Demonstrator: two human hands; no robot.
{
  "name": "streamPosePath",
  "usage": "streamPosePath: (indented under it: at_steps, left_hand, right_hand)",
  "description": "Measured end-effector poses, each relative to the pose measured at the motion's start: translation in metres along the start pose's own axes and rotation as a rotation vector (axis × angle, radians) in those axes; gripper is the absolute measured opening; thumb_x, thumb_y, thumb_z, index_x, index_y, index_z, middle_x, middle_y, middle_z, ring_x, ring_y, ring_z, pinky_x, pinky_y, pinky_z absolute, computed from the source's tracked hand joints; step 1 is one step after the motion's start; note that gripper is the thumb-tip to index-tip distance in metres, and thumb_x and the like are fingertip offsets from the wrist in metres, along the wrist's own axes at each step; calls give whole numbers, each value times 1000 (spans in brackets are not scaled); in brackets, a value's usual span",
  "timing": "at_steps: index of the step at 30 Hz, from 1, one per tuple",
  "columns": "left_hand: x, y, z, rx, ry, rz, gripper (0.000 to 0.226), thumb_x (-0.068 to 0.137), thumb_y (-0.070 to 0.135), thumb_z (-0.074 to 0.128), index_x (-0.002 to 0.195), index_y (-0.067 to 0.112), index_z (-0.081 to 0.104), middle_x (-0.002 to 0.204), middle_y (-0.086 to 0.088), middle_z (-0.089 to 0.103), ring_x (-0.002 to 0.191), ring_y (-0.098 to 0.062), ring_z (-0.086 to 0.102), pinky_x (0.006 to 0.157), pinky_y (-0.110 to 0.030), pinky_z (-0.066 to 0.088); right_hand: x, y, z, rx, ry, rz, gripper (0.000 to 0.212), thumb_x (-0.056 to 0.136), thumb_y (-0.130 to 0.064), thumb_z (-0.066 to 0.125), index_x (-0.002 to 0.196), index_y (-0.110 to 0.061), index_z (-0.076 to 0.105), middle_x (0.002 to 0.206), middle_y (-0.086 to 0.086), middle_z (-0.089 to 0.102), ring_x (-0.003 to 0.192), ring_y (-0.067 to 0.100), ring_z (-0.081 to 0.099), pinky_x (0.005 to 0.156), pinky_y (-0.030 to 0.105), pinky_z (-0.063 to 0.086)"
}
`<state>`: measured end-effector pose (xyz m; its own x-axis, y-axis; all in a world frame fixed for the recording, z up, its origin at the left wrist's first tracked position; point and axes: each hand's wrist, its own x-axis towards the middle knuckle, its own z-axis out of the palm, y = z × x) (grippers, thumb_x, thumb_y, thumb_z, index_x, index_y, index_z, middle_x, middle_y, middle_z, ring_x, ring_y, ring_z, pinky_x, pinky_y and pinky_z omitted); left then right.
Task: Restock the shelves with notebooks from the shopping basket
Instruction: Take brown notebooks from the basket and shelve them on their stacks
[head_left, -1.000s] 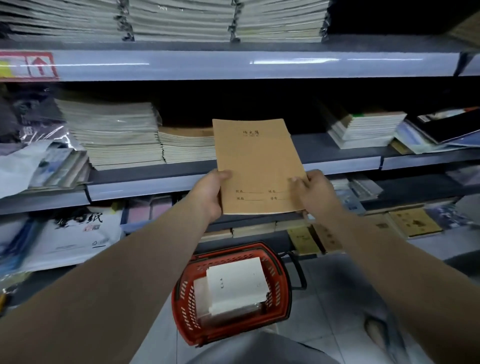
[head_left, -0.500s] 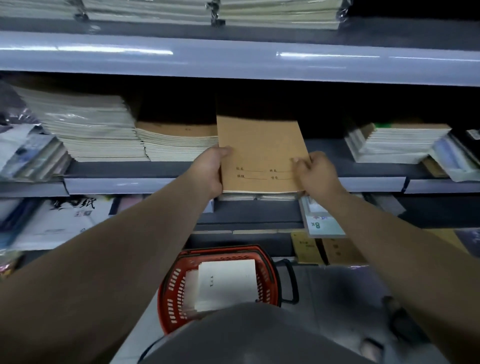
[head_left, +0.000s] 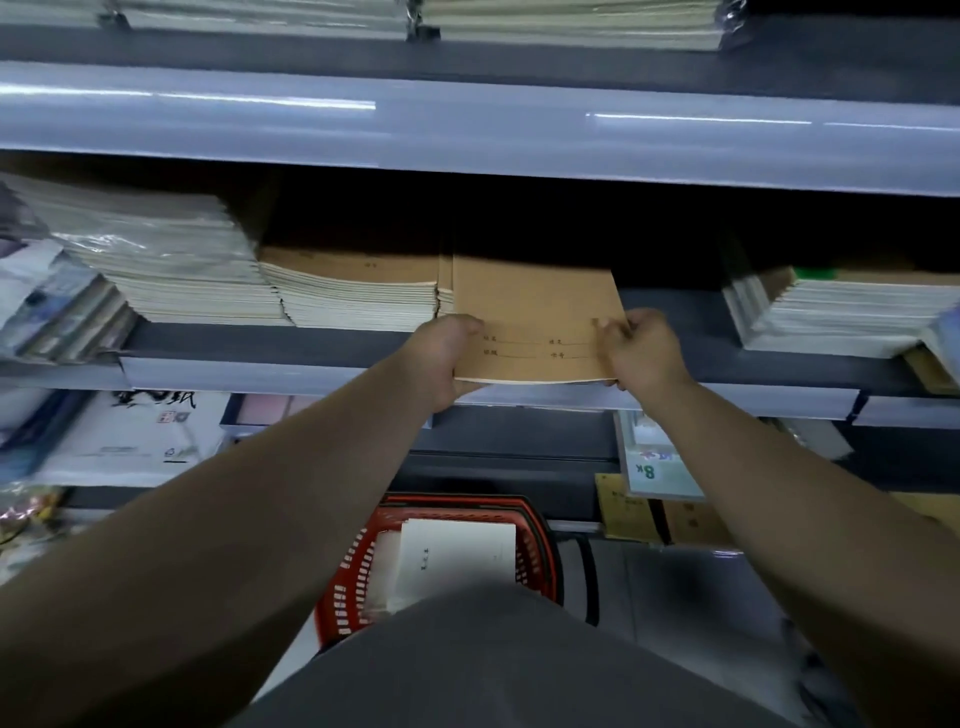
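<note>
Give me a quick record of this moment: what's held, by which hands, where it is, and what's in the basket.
held item: brown notebook
left hand: grips its near left corner
right hand: pinches its near right corner
position: partly over the middle shelf, beside the brown stack
basket: red, below, white notebooks inside

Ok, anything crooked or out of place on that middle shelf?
The white-edged notebook stack at the right end of the grey shelf sits skewed and fanned. The brown paper notebook looks square.
</note>
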<state>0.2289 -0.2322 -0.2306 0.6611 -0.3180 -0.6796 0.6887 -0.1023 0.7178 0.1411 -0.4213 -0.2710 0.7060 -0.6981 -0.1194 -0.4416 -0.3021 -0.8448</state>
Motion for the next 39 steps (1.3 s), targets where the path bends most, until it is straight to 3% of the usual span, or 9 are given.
streamPosePath:
  at_steps: [2,4,6,8,11,19,25,29,39]
  left_hand:
    - [4,-2,-2,37,2,-13,22,94,23,62,115,15,57,120,-8,60,90,-30,65,52,-34,58]
    - [5,-2,-1,113,-53,-30,14,97,32,58,102,19,59,95,-3,71,70,-25,72,49,-32,57]
    - [7,1,2,148,-39,-18,12,98,33,55,95,22,59,76,0,69,51,-18,69,46,-32,56]
    - [13,5,6,88,-9,-2,8,99,26,55,98,20,60,77,-2,64,45,-17,66,45,-33,56]
    - [20,10,12,-52,-11,36,6,101,15,51,104,14,55,79,-7,65,46,-17,66,46,-32,57]
    - [39,15,18,-82,34,85,11,100,6,49,94,12,56,86,-6,66,60,-15,68,54,-29,59]
    - [54,15,17,27,76,99,21,97,32,58,91,11,60,60,-5,69,49,-13,67,47,-29,56]
    - [59,19,14,96,117,54,43,90,48,62,83,6,59,56,-5,67,43,-13,64,41,-28,54]
    - [63,24,11,199,102,14,51,93,56,52,83,6,56,55,-7,69,51,-21,70,49,-29,54]
  right_hand:
    - [9,-3,5,26,36,1,28,97,-25,54,107,0,54,88,7,55,63,12,51,32,9,33]
    - [15,-5,8,13,110,3,33,95,-26,57,119,-4,50,96,0,53,75,11,50,41,4,33]
    - [17,-5,10,-21,165,-36,37,94,-26,58,122,-4,50,99,-1,53,86,12,49,56,9,34]
    - [17,-2,11,-107,182,-124,41,93,-27,59,123,-2,52,108,7,51,99,19,47,75,19,35]
    - [14,1,13,-241,138,-222,53,90,-37,61,132,-8,48,131,14,41,122,29,34,93,29,31]
    - [32,8,6,-344,-87,-303,96,77,-52,72,150,-12,25,157,5,24,147,24,8,118,36,15]
    - [45,4,13,-277,-78,-295,76,79,-48,71,140,-14,40,146,3,37,132,22,39,103,26,35]
    - [52,2,19,-244,-70,-257,77,78,-52,71,139,-18,41,144,3,36,127,22,44,97,25,38]
    - [42,7,29,-63,49,-207,82,72,-51,76,137,-18,38,135,2,47,119,18,51,89,25,40]
